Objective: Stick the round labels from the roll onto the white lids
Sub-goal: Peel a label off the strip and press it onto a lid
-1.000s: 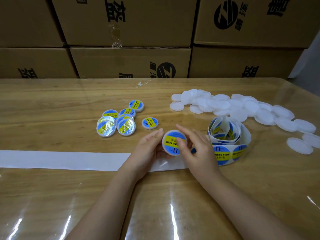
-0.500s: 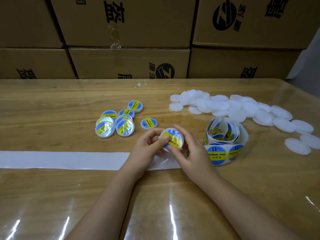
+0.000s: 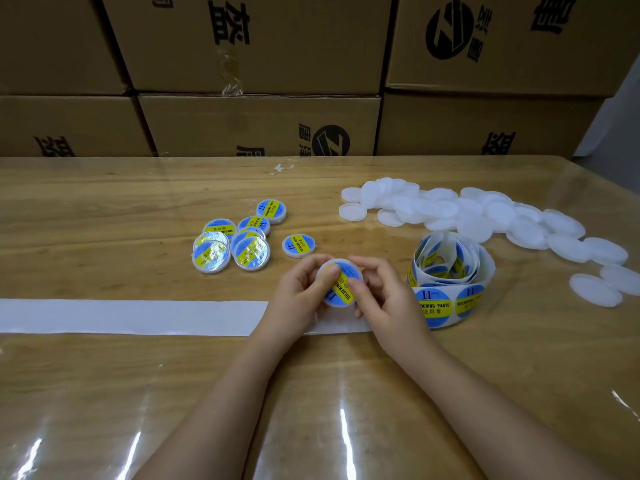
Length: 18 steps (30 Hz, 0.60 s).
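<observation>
Just below the middle of the frame, the left hand [image 3: 301, 294] and right hand [image 3: 386, 301] hold a white lid [image 3: 325, 268] above the table [image 3: 104, 209]. Their fingers [image 3: 367, 263] are curled round its rim and both thumbs press on the blue-and-yellow label [image 3: 343, 289].

The risk, as I judge it, is uneven thumb pressure leaving a crease or a lifted edge, or a label fixed off-centre. The nearby roll of labels [image 3: 450, 282] is loosely coiled and could be knocked by the right wrist.

Finished lids [image 3: 235, 244] cluster at centre left and plain white lids [image 3: 467, 213] are heaped at right. The only containers are the cardboard boxes [image 3: 259, 126] across the top, which are shut, so their contents are hidden.
</observation>
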{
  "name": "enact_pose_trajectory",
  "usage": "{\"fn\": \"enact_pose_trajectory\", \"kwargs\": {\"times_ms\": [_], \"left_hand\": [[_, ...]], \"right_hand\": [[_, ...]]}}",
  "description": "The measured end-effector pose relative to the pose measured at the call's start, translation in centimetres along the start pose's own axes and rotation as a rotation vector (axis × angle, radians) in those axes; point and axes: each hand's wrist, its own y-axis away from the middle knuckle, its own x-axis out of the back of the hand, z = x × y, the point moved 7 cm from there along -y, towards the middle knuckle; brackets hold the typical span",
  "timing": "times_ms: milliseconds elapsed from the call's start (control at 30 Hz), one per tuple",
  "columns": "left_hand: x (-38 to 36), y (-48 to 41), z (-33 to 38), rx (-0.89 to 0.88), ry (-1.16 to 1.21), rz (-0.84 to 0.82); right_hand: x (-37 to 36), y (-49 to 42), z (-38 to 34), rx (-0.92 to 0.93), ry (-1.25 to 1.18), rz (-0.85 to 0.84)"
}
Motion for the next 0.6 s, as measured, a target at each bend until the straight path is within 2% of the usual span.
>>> {"fn": "enact_pose_trajectory", "kwargs": {"times_ms": [333, 433, 600], "left_hand": [[0.6, 0.2, -0.1, -0.037, -0.233, 0.062], [0.2, 0.3, 0.1, -0.031, -0.284, 0.028], [0.6, 0.3, -0.3, 0.14, -0.168, -0.053]], "right_hand": [[-1.2, 0.4, 0.1, -0.085, -0.132, -0.154], [-0.5, 0.3, 0.1, -0.093, -0.113, -0.11], [0.9, -0.1, 0.7, -0.115, -0.04, 0.04]]}}
